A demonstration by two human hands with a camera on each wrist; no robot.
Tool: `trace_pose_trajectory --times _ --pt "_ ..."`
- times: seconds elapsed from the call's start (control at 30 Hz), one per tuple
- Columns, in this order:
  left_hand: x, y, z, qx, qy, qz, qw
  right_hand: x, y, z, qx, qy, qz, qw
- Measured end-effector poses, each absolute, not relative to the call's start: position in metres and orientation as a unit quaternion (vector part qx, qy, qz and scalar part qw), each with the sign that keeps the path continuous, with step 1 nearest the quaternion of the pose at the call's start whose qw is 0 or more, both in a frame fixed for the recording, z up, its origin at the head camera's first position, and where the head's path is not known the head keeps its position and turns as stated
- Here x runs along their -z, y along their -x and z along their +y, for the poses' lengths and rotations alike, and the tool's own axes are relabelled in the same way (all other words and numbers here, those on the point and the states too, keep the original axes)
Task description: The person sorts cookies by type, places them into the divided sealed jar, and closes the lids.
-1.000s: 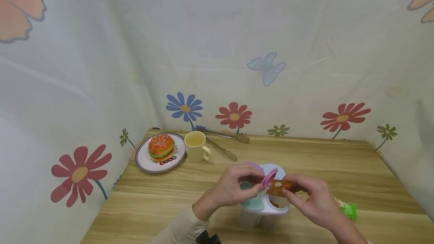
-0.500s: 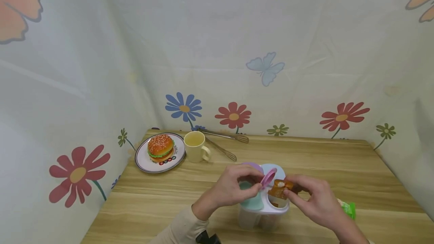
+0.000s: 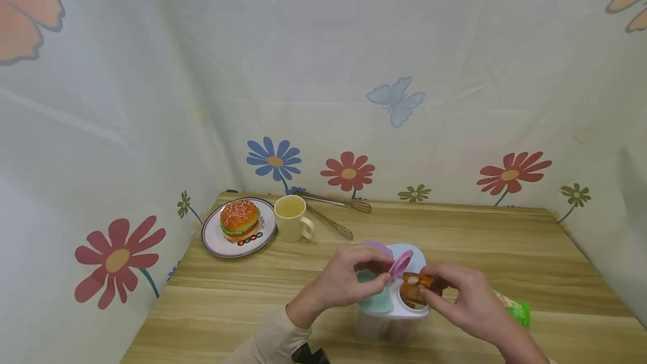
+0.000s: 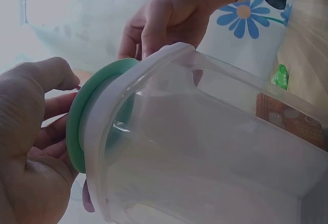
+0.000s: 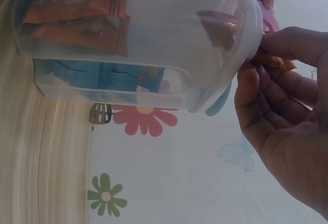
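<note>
A clear storage box (image 3: 371, 327) with a white rim and round colored lids stands at the table's front. My left hand (image 3: 345, 277) pinches the raised pink lid (image 3: 401, 265) above the box's front right opening. In my right hand (image 3: 467, 299) is an orange-brown snack packet (image 3: 415, 290), pinched between thumb and fingers. Its lower end sits inside that opening, as the right wrist view shows. The green lid (image 3: 376, 296), the purple lid (image 3: 379, 249) and the blue lid (image 3: 408, 254) lie down. Through the box wall show orange packets (image 5: 77, 19) and a blue packet (image 5: 102, 75).
A green packet (image 3: 518, 309) lies on the table to the right, partly behind the right hand. At the back left are a plate (image 3: 214, 244) with a toy hamburger (image 3: 240, 219), a yellow mug (image 3: 290, 221) and two whisk-like utensils (image 3: 333, 223).
My right hand has tilted the orange packet and lowered it into the box's opening. The left hand keeps the pink lid raised in the same place.
</note>
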State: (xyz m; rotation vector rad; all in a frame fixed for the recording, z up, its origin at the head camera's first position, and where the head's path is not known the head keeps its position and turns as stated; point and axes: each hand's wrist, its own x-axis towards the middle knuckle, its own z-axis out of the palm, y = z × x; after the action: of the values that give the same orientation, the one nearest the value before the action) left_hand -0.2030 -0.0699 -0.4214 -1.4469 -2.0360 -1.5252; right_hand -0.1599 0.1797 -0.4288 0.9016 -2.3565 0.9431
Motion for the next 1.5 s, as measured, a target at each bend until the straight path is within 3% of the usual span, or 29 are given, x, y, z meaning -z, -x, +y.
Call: trace_pose_trajectory --times 0.6,0.87,1.5 --pt "0.406 0.195 -0.072 0.511 0.502 -0.688 0.118 0.429 0.162 0.184 -0.327 -0.411 -0.828 0.198" --pt "0.431 0.210 -0.069 0.507 0.497 -0.694 0.119 0.429 0.165 0.183 -0.288 -0.453 -0.820 0.201" --pt "0.435 0.215 -0.066 0.470 0.532 -0.690 0.144 0.439 0.156 0.191 -0.336 -0.351 -0.858 0.168"
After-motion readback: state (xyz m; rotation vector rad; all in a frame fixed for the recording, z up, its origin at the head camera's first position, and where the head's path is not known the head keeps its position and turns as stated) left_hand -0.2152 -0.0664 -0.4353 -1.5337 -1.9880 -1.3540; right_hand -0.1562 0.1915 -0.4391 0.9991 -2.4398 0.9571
